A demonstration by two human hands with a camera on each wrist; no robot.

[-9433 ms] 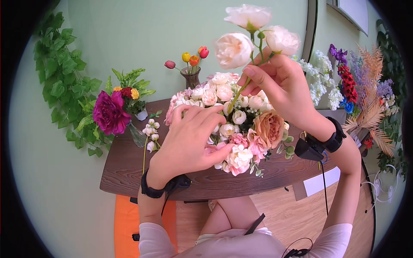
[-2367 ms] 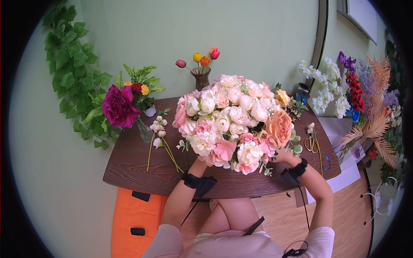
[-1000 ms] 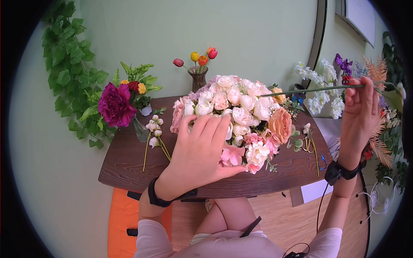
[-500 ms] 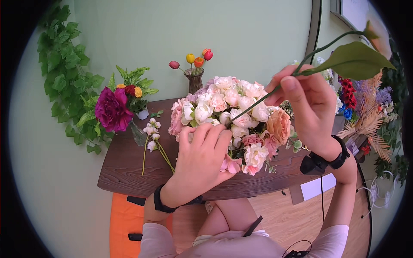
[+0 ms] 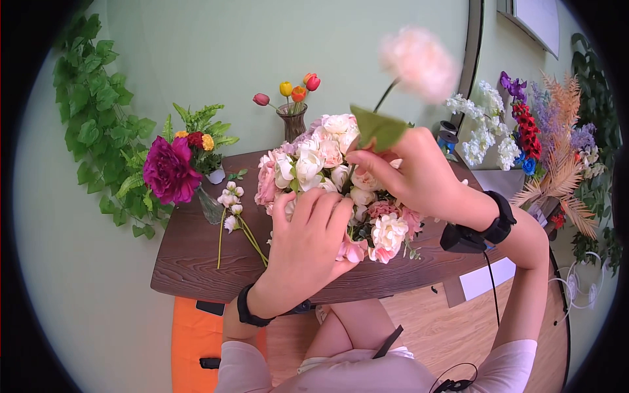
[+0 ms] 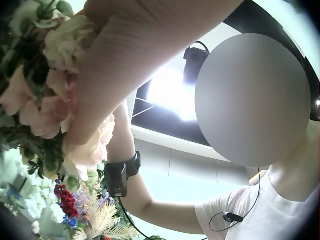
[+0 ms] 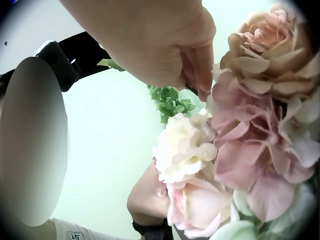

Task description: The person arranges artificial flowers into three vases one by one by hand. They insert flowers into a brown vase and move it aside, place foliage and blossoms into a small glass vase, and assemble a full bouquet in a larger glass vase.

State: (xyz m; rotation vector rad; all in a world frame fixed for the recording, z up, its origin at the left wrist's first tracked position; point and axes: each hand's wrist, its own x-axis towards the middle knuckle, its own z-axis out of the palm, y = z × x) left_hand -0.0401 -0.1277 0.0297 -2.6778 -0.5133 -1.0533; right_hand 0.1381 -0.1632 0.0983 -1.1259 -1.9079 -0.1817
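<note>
In the head view my right hand pinches the stem of a single pale pink flower, whose blurred bloom stands above the hand beside a green leaf. The stem's lower part goes down among the blooms of a large pink and white bouquet. My left hand rests on the bouquet's near left side with its fingers spread over the blooms. In the right wrist view the right hand is close to a tan-pink rose. Whatever holds the bouquet is hidden.
A vase of tulips stands behind the bouquet. Left on the dark table are a magenta flower in a glass vase and loose white sprigs. More flowers stand at the right.
From the far right, my right hand has come left and down to the bouquet, bringing the stemmed flower upright. My left hand has moved from under the bouquet onto its near left side.
</note>
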